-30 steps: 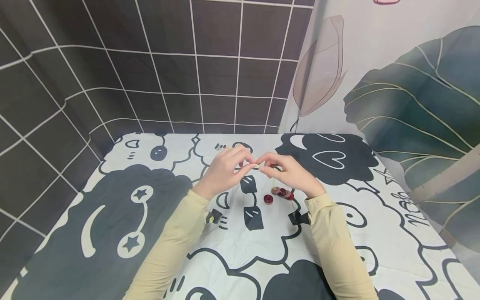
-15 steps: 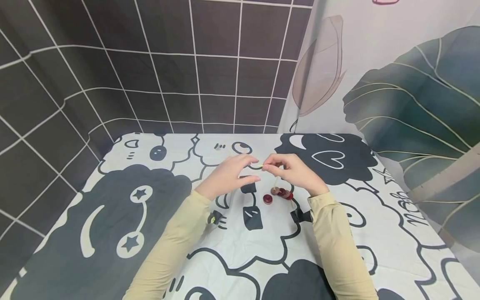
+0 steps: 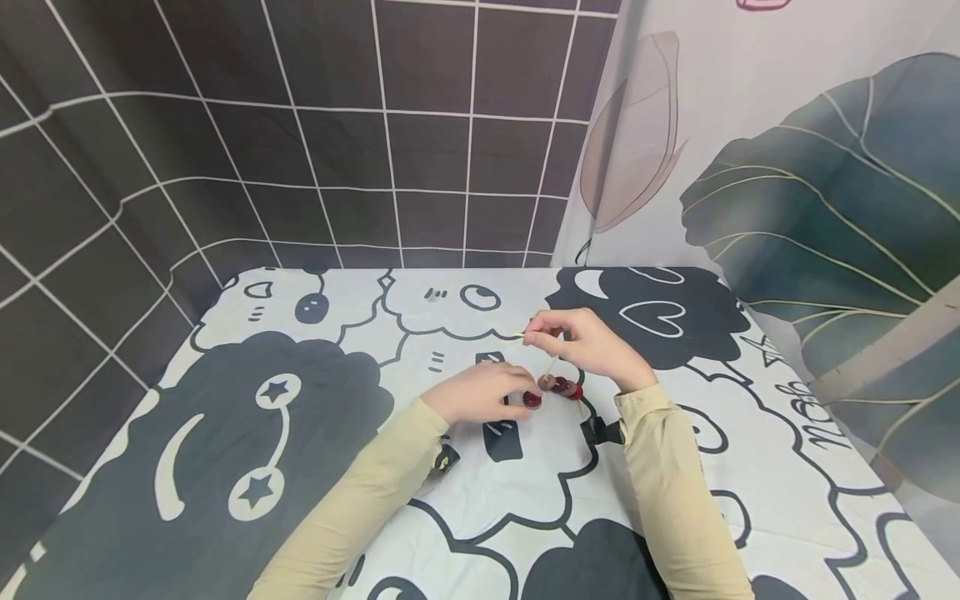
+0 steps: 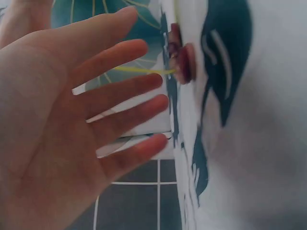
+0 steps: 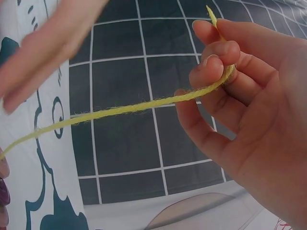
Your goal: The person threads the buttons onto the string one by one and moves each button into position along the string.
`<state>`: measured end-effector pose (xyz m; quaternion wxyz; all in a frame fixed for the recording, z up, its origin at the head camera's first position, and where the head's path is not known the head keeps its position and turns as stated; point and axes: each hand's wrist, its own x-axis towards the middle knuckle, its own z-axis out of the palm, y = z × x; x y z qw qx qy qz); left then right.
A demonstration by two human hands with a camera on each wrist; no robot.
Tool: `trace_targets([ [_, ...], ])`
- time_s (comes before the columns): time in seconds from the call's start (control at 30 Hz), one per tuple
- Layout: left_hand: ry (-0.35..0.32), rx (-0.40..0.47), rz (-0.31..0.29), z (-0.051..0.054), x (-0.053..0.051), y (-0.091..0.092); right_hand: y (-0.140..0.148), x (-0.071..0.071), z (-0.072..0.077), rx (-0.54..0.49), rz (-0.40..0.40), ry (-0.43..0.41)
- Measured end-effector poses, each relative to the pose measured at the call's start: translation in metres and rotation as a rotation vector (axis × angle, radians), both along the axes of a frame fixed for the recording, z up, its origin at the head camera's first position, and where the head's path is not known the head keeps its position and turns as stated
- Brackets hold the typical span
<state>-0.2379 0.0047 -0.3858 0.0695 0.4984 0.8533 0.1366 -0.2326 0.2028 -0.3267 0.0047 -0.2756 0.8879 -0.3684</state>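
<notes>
My right hand [image 3: 585, 342] pinches the tip of a yellow yarn [image 5: 144, 106] between thumb and fingers, a short end sticking out past them. From there the yarn slopes down to a short row of red and brown round beads [image 3: 559, 385] on the cloth. A single dark red bead [image 3: 532, 400] lies just left of that row. My left hand [image 3: 480, 394] reaches over to this bead, thumb and fingertips close around it; contact cannot be made out. In the left wrist view the left fingers [image 4: 129, 86] are spread, with nothing between them.
A white cloth with black cartoon drawings [image 3: 480, 508] covers the table. A dark grid-patterned cloth [image 3: 427, 150] hangs behind and at the left; a leaf-print curtain [image 3: 810, 208] hangs at the right. Small dark straps [image 3: 600, 431] sit near both wrists.
My left hand has let go of the yarn end, opened, and come down toward me to the single bead. My right hand has kept the yarn pinched in nearly the same place.
</notes>
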Motion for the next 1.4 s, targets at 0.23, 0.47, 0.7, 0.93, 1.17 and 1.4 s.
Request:
trace_targets([
  [0.23, -0.088, -0.146, 0.019, -0.011, 0.009, 0.004, -0.001, 0.001, -0.001, 0.018, 0.039, 0.012],
  [0.47, -0.04, -0.093, 0.011, -0.015, 0.007, 0.006, -0.002, 0.002, 0.001, 0.036, 0.058, 0.024],
  [0.7, -0.032, -0.007, 0.026, -0.015, 0.007, 0.006, -0.001, 0.001, 0.0, 0.046, 0.088, 0.035],
  [0.93, -0.012, 0.066, 0.058, -0.014, -0.001, 0.0, 0.003, 0.0, 0.0, 0.052, 0.093, 0.031],
  [1.17, -0.049, 0.188, 0.077, -0.003, -0.016, -0.014, 0.005, -0.001, 0.0, 0.057, 0.065, 0.004],
  [1.4, -0.193, 0.278, 0.126, 0.011, -0.02, -0.024, 0.006, -0.002, -0.002, 0.052, 0.066, -0.019],
])
